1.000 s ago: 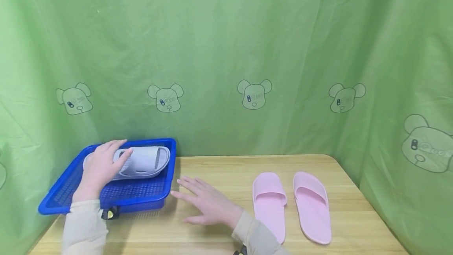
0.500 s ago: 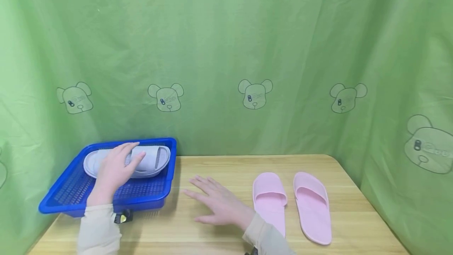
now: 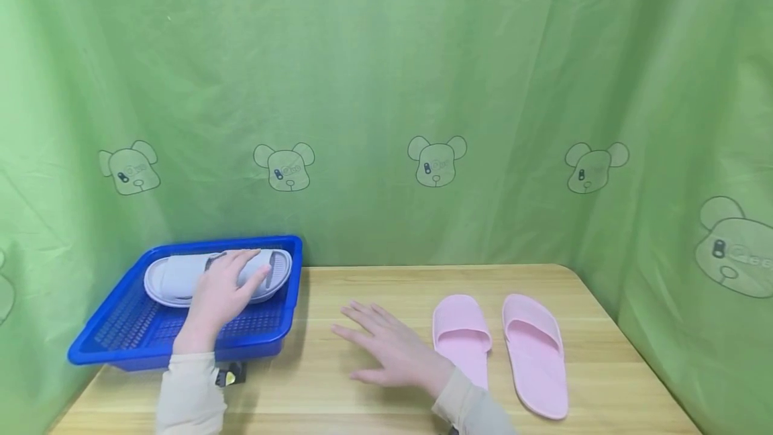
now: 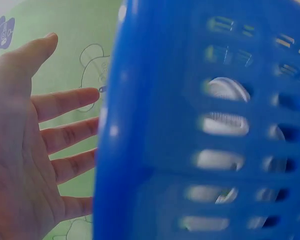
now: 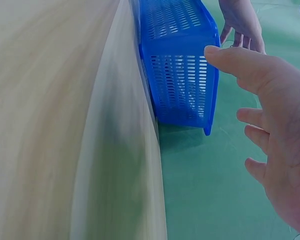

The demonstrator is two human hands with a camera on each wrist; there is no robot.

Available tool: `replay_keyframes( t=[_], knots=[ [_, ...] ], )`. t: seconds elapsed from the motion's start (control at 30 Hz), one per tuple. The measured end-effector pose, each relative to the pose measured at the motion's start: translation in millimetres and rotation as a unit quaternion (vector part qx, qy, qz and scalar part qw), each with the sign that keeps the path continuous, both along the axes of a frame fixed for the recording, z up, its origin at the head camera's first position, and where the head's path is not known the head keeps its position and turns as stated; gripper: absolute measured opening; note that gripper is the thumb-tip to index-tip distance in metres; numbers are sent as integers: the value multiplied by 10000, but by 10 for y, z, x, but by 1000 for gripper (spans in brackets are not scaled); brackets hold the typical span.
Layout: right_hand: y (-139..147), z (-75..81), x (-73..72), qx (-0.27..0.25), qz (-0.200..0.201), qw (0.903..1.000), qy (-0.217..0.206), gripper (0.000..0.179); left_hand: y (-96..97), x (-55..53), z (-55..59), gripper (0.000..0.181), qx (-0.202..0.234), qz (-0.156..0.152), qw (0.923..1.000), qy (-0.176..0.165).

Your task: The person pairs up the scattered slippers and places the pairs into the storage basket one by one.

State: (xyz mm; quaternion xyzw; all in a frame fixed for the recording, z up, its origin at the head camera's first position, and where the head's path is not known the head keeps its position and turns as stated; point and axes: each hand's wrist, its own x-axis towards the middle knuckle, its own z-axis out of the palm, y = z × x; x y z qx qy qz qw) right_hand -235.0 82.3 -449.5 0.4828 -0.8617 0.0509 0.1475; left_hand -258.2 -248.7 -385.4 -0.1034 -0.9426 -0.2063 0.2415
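My left hand hovers over the blue plastic basket, fingers spread, holding nothing. Beneath it in the basket lie light grey slippers, partly covered by the hand in the head view. From the left wrist, the spread fingers show above the rim of the basket, and pale slipper parts appear through its slots. My right hand is in the air above the wooden table, between the basket and a pink slipper, its fingers apart and nothing in them. A second pink slipper lies to the right of the first.
The wooden table has its far edge against a green curtain printed with bear heads. More curtain hangs at both sides. The basket stands at the table's back left corner, its left part reaching past the table edge.
Both hands have drifted to the right, the left one across the slippers in the basket, the right one toward the pink slippers. Basket and slippers have stayed put.
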Motion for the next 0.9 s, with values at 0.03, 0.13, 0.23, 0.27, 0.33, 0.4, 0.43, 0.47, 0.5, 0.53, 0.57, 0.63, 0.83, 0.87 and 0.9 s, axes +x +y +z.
replay_keyframes(
  t=[0.03,0.13,0.23,0.27,0.33,0.4,0.43,0.47,0.5,0.53,0.57,0.63,0.83,0.87,0.9],
  knots=[
    [15,1,2,-1,-11,10000,-12,78,13,-2,-7,56,0,-8,10000,-9],
    [61,0,3,-4,-60,10000,1,77,57,-2,-26,55,19,-69,10000,42],
    [108,-7,0,-65,-62,10000,30,77,105,-8,-52,52,10,-133,9997,208],
    [124,-12,-3,-93,-56,9999,52,77,123,-11,-61,51,-9,-151,9995,275],
    [159,-21,-9,-166,-34,9998,72,77,159,-19,-77,48,-54,-200,9989,424],
    [196,-32,-16,-235,-13,9997,73,77,199,-24,-81,47,-74,-268,9982,535],
    [215,-38,-18,-246,-13,9997,95,77,222,-23,-79,47,-83,-292,9980,552],
    [234,-44,-21,-257,-10,9996,127,77,245,-21,-79,46,-97,-316,9978,575],
    [252,-46,-21,-269,-4,9995,153,77,266,-16,-75,46,-92,-350,9977,579],
    [269,-50,-23,-278,8,9995,181,77,290,-15,-74,46,-99,-377,9976,573],
    [286,-56,-27,-275,27,9994,225,77,312,-13,-72,46,-97,-398,9976,552],
    [321,-63,-31,-279,60,9992,272,77,357,-10,-77,47,-132,-442,9975,543],
    [444,-73,-46,-392,112,9984,402,76,486,-22,-125,47,-267,-603,9955,676],
    [464,-72,-48,-400,100,9982,424,75,507,-28,-135,47,-304,-628,9950,717],
    [483,-73,-50,-404,73,9983,412,75,529,-31,-143,48,-345,-645,9945,752]
  ],
)
